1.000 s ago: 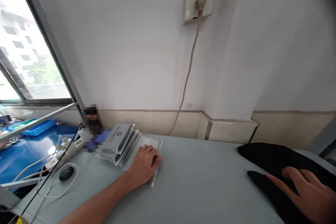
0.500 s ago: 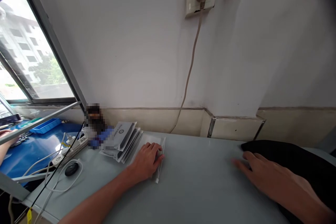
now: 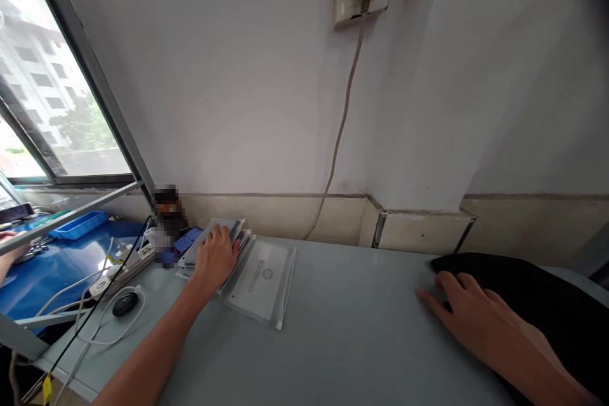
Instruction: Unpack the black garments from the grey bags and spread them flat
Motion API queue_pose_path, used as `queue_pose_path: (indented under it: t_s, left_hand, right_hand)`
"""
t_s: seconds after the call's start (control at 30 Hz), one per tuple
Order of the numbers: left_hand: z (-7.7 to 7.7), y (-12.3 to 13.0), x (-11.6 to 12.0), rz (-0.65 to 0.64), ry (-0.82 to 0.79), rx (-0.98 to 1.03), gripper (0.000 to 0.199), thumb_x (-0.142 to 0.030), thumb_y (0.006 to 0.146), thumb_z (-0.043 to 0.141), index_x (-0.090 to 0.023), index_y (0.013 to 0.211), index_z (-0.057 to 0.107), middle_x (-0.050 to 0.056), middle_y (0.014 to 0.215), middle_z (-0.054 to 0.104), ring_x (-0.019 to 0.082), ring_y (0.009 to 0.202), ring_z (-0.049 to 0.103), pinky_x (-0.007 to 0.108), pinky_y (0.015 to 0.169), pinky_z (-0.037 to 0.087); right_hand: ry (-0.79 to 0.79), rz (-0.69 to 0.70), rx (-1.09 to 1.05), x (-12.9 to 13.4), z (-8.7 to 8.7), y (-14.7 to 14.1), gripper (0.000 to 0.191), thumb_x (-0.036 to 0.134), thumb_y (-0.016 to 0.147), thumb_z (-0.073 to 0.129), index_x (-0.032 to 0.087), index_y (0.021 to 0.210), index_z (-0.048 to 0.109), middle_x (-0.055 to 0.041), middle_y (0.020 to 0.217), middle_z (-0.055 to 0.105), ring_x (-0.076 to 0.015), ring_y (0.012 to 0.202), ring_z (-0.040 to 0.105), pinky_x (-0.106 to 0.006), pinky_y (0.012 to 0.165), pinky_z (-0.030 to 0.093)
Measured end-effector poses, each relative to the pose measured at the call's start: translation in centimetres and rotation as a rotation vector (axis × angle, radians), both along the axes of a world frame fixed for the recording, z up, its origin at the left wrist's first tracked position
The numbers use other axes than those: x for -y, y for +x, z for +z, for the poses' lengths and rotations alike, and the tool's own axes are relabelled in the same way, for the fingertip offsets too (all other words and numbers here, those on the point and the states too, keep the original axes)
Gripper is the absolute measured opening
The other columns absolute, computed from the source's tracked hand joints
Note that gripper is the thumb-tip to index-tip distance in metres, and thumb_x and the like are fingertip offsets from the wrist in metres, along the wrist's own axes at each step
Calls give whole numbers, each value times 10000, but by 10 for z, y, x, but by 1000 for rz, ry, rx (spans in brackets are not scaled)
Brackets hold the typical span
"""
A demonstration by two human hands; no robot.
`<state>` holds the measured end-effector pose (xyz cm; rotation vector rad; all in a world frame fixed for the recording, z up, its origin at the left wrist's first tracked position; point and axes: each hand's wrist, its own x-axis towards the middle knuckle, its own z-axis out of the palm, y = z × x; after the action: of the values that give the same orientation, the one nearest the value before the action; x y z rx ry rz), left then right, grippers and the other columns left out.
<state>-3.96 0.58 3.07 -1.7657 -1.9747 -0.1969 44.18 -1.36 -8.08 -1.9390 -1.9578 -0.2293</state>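
Pouches (image 3: 258, 279) lie on a grey table (image 3: 352, 323) beside a pale wall (image 3: 266, 76).

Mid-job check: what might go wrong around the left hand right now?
The left hand lies on the stack of bags, whose edges are fanned out, so they might slide.
The single bag lies right beside the stack and could get nudged.
The white cord loops near the forearm and may snag.
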Motion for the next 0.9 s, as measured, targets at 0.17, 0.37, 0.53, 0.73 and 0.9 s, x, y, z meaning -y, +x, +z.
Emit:
queue_pose_path:
  t_s: [0.17,0.37,0.53,0.73,0.9]
  left_hand:
    - [-7,-4,-1,-20,-141,-9,238,-209,1071,449,-99,1138,649,181,1085,699,331,997,707,365,762,529]
    - [2,-5,3,-48,-143,-9,266,-33,1002,438,-118,1162,633,148,1071,681,298,948,702,327,699,512]
    - [13,0,11,-57,-79,-27,470,80,915,421,-102,1327,555,165,1161,635,318,1062,636,373,840,524]
    - [27,13,23,-239,359,92,375,-49,1027,375,-138,1349,547,121,1029,583,289,923,603,378,772,535]
    - [26,34,35,-582,549,476,335,-241,1124,336,-234,1447,428,81,1069,578,206,882,608,331,800,548]
  right_hand:
    - [-60,-11,-2,-2,-6,4,456,628,996,298,251,886,529,-130,969,626,-341,794,635,-464,655,495]
    - [-92,-36,-82,-5,-3,6,482,664,963,327,251,907,569,-144,996,647,-359,812,651,-494,680,522]
    - [-133,-78,-150,-4,8,1,514,680,922,325,243,931,595,-150,992,650,-364,830,662,-502,693,539]
    - [-113,-66,-139,-1,12,-2,495,647,936,331,237,940,608,-157,990,662,-360,824,673,-500,681,544]
    - [-119,-70,-129,1,13,-3,498,639,961,328,231,964,612,-156,1028,660,-366,866,677,-474,669,540]
